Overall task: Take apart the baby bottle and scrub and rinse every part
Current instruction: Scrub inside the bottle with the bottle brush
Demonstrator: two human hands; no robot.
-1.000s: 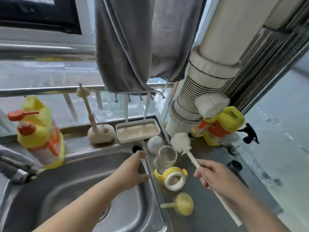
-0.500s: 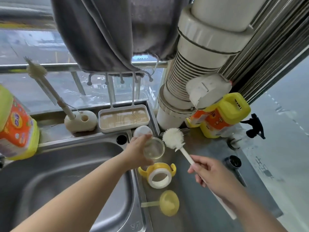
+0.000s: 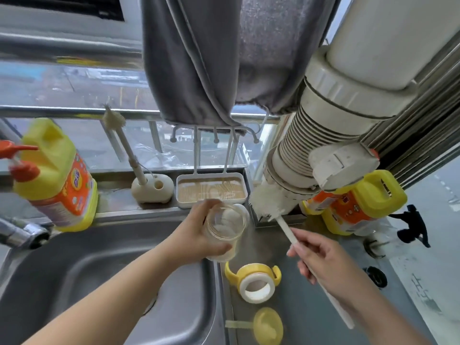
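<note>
Head view down (close) over sink

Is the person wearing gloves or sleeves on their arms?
No. Both forearms are bare from the bottom edge of the picture up to the wrists, with no sleeves showing. The left hand and the right hand wear no gloves, and no rings, watch or bracelets show. The fingernails look short and unpainted.

A steel counter runs beside the sink. Just below the hand gripping the clear bottle, a yellow handled collar lies on it; further below that sits a yellow cap with a stem. Above the hand gripping the brush, a yellow detergent jug stands against the pipe.
</note>
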